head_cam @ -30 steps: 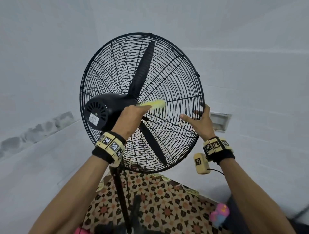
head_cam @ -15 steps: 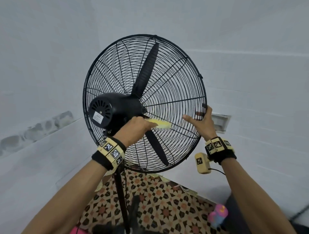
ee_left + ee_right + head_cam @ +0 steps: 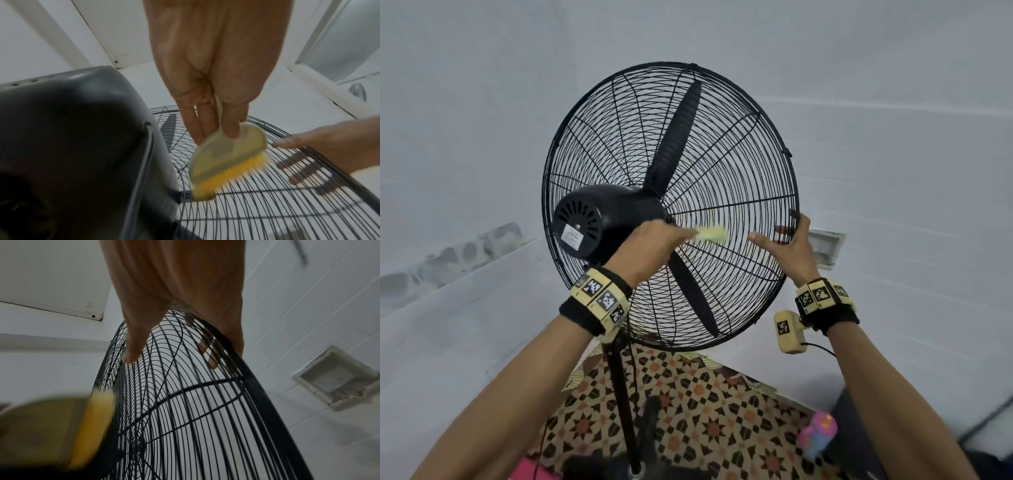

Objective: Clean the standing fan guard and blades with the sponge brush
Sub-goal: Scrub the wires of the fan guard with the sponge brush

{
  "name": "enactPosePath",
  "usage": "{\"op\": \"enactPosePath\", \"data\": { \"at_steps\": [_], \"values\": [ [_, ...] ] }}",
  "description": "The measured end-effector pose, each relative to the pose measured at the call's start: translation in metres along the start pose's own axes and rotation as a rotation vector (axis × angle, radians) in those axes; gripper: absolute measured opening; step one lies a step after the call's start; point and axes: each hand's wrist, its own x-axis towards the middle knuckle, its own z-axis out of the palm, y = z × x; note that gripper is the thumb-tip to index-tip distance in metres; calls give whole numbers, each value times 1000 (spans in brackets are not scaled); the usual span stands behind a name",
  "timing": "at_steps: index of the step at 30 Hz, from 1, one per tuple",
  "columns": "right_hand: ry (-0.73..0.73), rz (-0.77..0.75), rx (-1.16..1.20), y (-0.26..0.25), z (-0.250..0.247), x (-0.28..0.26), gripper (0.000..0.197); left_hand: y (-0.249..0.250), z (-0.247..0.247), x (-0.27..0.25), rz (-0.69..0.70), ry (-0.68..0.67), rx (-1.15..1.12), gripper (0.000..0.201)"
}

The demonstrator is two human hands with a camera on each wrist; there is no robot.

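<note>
A black standing fan faces away from me, its wire rear guard (image 3: 722,164) round and its black blades (image 3: 678,137) still behind the wires. The motor housing (image 3: 599,219) sticks out at the guard's left. My left hand (image 3: 654,243) grips the yellow sponge brush (image 3: 712,234) and holds its bristles (image 3: 230,175) against the guard wires just right of the motor. My right hand (image 3: 787,246) holds the guard's right rim (image 3: 252,378), thumb on the rear wires, fingers wrapped round the front. The brush (image 3: 61,426) is blurred in the right wrist view.
The fan pole (image 3: 623,404) runs down to a patterned mat (image 3: 705,411) on the floor. White tiled walls surround the fan, with a recessed wall vent (image 3: 825,246) just right of the guard. A pink and blue object (image 3: 818,435) lies on the mat at lower right.
The brush swept down the guard wires beside the motor, then back up a little. My right hand has kept its hold on the rim. My view has shifted slightly.
</note>
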Motion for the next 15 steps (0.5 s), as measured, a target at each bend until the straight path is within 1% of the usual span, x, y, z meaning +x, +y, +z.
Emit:
{"op": "enactPosePath", "data": {
  "at_steps": [1, 2, 3, 4, 6, 7, 8, 9, 10, 11, 12, 13, 15],
  "values": [
    [-4, -1, -2, -1, 2, 0, 107, -4, -3, 7, 0, 82, 4, 54],
    [-4, -1, 0, -2, 3, 0, 107, -6, -4, 12, 0, 127, 25, 56],
    [1, 0, 4, -2, 4, 0, 107, -5, -4, 14, 1, 128, 45, 59],
    [4, 2, 6, -3, 5, -1, 107, -2, 0, 11, 2, 92, 53, 60],
    [13, 13, 5, -2, 3, -2, 109, 3, 14, -3, 28, -34, 22, 58],
    [17, 18, 2, -1, 1, -3, 110, 2, 20, -13, 46, -71, -34, 54],
    [20, 18, -1, -1, 0, -5, 110, 0, 23, -21, 47, -62, -126, 49],
    [25, 16, -5, 0, -1, -6, 111, -3, 23, -27, 31, -11, -241, 44],
    [30, 11, -10, -1, -1, -8, 111, -8, 24, -29, 3, 74, -368, 40],
    [31, 7, -12, -2, 0, -10, 110, -12, 25, -28, -32, 166, -496, 39],
    [31, 3, -10, -4, 2, -12, 108, -13, 28, -27, -59, 231, -592, 38],
    [30, -1, -5, -6, 3, -13, 105, -11, 31, -25, -75, 250, -629, 37],
    [26, -4, 2, -9, 5, -14, 101, 0, 41, -23, -57, 230, -589, 34]
  ]
}}
